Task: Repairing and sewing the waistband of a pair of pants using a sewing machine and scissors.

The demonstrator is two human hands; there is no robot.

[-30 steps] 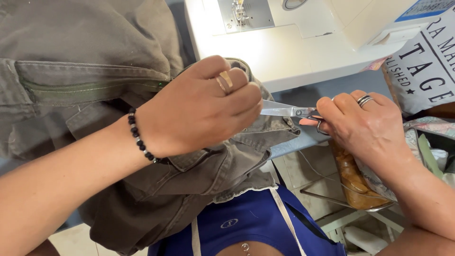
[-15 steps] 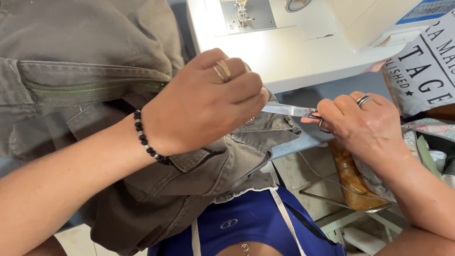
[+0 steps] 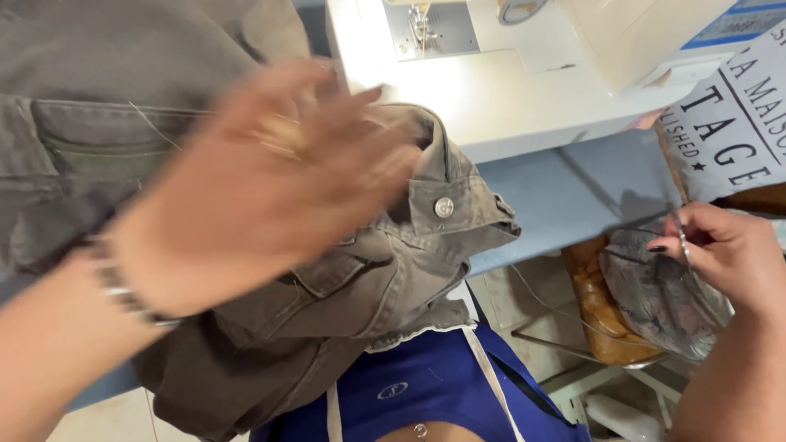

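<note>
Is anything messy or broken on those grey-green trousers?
A loose pale thread trails across the pocket of the crumpled grey-green denim trousers, near the blurred left hand. Nothing looks torn. The right hand, off to the side, holds something thin and metal.

A white sewing machine (image 3: 491,74) stands far on a pale blue surface (image 3: 573,192), brightly lit. Near right, below it, a white wire rack (image 3: 606,393) over pale floor tiles (image 3: 98,421).
</note>
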